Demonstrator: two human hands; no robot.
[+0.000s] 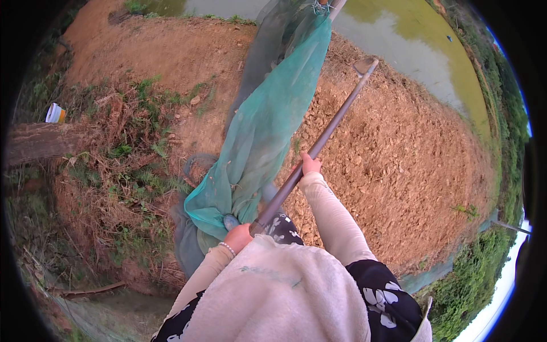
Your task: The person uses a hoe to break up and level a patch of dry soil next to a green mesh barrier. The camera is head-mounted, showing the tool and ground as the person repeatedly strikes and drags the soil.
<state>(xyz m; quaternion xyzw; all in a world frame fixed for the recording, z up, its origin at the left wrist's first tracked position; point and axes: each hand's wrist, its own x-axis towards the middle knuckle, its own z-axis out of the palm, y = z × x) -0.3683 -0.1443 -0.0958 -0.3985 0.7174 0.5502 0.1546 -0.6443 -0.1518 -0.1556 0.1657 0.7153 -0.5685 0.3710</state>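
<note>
A hoe with a long brown handle (327,133) slants from my waist up toward the pond edge. Its metal blade (364,66) is at the far end, over clodded soil. My right hand (309,164) is closed around the middle of the handle. Low at my waist, my left hand (239,237), with a beaded bracelet at the wrist, is on the handle's near end; its fingers are partly hidden. Green mesh netting (273,111) runs from the pond side down to my feet, left of the hoe. A shoe (230,221) shows at the netting's lower end.
Greenish pond water (410,40) borders the bank at the top right. Loose, broken soil (397,171) spreads to the right. Dry ferns and weeds (132,171) cover the left, near a thick log (47,141) and a white bucket (54,113). Dark netting (256,70) lies beside the green mesh.
</note>
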